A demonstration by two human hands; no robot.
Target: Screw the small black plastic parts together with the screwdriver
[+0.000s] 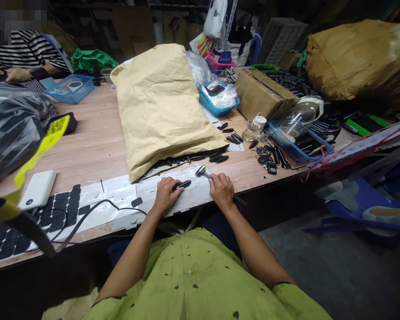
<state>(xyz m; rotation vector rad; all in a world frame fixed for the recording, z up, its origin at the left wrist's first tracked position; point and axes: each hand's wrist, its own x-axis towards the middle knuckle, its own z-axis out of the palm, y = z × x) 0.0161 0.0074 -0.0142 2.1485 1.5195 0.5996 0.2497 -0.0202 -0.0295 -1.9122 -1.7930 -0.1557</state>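
Note:
My left hand (166,194) rests on a white sheet (126,195) at the table's near edge, its fingers closed round a small black stick-shaped part (183,183). My right hand (222,190) grips the handle of a small hammer (202,171), whose metal head points up and left, a short way right of the black part. Several more black parts (219,157) lie just beyond, at the mouth of a big tan paper sack (163,102).
Blue baskets (298,146) (70,88), a cardboard box (263,93), a glass jar (253,129), a black plastic bag (10,124) and a white power bank (37,189) crowd the table. Another person's arm (10,73) rests at the far left. A blue chair (363,209) stands right.

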